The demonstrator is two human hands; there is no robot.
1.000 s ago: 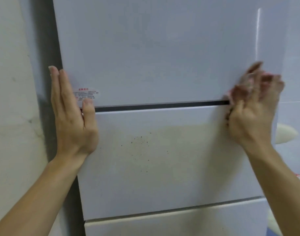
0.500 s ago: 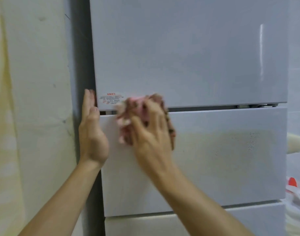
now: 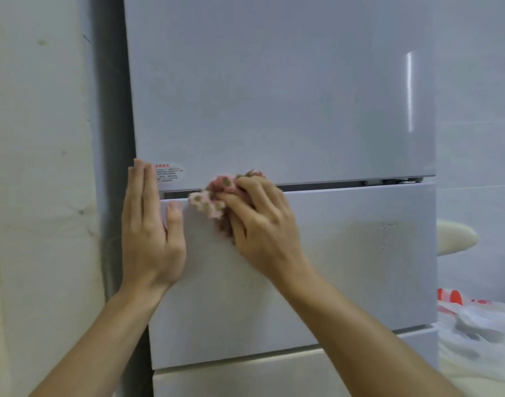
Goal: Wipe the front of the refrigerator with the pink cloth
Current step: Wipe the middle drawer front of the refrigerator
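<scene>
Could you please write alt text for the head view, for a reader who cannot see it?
The right hand grips a bunched pink cloth against the refrigerator, at the seam between two doors. The left hand lies flat on its left edge.

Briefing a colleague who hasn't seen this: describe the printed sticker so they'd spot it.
Find the refrigerator's upper door, lower left corner. The sticker sits above the door gap, beside the left hand's fingertips. The door's only print: red heading, grey lines.

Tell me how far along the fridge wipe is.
Looks done: the glossy white upper door shows no marks. In hand: the right hand grips the bunched pink flowered cloth at the door seam; the left hand braces flat. Left: the white middle drawer front has a yellowish speckled patch.
</scene>
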